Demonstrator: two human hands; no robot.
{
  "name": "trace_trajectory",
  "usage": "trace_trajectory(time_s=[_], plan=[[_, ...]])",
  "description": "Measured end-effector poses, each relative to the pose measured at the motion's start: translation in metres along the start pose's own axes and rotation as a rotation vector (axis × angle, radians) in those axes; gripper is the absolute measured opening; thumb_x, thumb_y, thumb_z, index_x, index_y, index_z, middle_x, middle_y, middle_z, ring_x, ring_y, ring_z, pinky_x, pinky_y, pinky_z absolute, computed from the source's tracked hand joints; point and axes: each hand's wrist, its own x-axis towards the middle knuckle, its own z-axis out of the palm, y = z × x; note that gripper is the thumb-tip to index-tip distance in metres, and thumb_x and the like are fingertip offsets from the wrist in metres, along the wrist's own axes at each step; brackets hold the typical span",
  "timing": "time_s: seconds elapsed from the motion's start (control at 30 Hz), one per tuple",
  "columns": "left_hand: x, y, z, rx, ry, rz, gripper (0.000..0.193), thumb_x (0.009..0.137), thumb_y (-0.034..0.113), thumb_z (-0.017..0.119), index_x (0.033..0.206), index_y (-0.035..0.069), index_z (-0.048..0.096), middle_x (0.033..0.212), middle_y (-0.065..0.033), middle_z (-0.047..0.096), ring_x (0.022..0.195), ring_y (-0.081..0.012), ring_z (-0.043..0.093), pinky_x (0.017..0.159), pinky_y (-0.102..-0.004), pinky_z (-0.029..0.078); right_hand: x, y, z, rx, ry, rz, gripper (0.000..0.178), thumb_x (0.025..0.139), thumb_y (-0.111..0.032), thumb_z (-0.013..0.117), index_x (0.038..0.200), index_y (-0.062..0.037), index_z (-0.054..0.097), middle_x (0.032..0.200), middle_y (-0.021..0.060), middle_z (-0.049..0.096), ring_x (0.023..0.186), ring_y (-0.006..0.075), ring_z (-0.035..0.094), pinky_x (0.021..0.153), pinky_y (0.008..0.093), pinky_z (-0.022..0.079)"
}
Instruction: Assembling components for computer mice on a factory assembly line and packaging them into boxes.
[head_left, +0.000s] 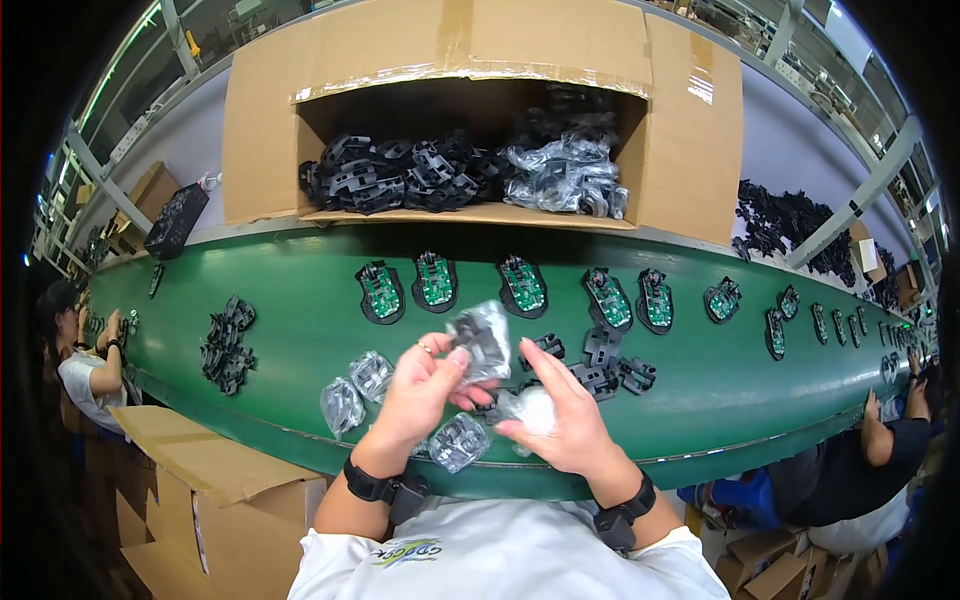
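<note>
Nearest the white shirt [500, 550], the left hand [422, 392] pinches a bagged black part [483, 342] above the green belt [290, 290], probably light and stiff under slippery film [497, 318], best held by its edges; whether the right hand [572, 428] grips crumpled plastic [536, 410] is unclear.

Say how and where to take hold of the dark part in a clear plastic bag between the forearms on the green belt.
Probably pinch the bagged dark part across its middle, from above and the near side: it is a compact, rounded bundle lying near the front of the green belt, with the left hand beyond it.
</note>
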Motion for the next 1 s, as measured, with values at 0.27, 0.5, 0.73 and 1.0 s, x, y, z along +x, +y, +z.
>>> trace_trajectory(time_s=[0.27, 0.5, 0.73, 1.0], plan=[[-0.008, -0.016, 0.002, 0.046, -0.03, 0.024, 0.06, 0.108, 0.024, 0.056, 0.156, 0.0, 0.031, 0.07, -0.0029, 0.065, 0.055, -0.0095, 0.063, 0.05, -0.022, 0.052, 0.007, 0.01, 0.009, 0.047, 0.055, 0.104, 0.04, 0.081, -0.01, 0.085, 0.117, -0.0019, 0.068, 0.104, 0.0124, 0.072, 0.09, 0.0232, 0.072, 0.078, 0.0338, 0.057], [-0.017, -0.001, 0.011, -0.23, -0.024, 0.036, 0.046, 0.111, 0.024, 0.051, 0.153, 0.007, 0.043, 0.056, 0.0025, 0.051, 0.042, -0.0064, 0.044, 0.041, -0.0219, 0.036, -0.002, 0.012, 0.014, -0.116, 0.023, 0.127, 0.028, 0.08, -0.013, 0.082, 0.104, -0.0042, 0.072, 0.098, 0.0109, 0.072, 0.083, 0.0302, 0.072, 0.073, 0.037, 0.058], [-0.014, 0.008, -0.007, -0.338, -0.007, -0.011, 0.036, 0.111, 0.025, 0.05, 0.141, 0.007, 0.054, 0.054, 0.002, 0.05, 0.039, -0.0071, 0.039, 0.042, -0.0241, 0.031, 0.007, 0.009, -0.012, -0.146, 0.135, 0.044, 0.021, 0.081, -0.021, 0.084, 0.089, -0.0053, 0.073, 0.09, 0.0111, 0.07, 0.076, 0.0304, 0.07, 0.065, 0.0371, 0.056], [-0.017, 0.01, -0.003, -0.541, 0.026, -0.11, 0.033, 0.109, 0.025, 0.052, 0.134, 0.005, 0.057, 0.058, 0.0037, 0.05, 0.045, -0.0072, 0.042, 0.043, -0.0241, 0.031, 0.003, -0.003, 0.011, -0.493, -0.083, 0.092, 0.034, 0.08, -0.041, 0.083, 0.085, -0.0089, 0.071, 0.086, 0.0072, 0.065, 0.07, 0.031, 0.069, 0.059, 0.0413, 0.055]])
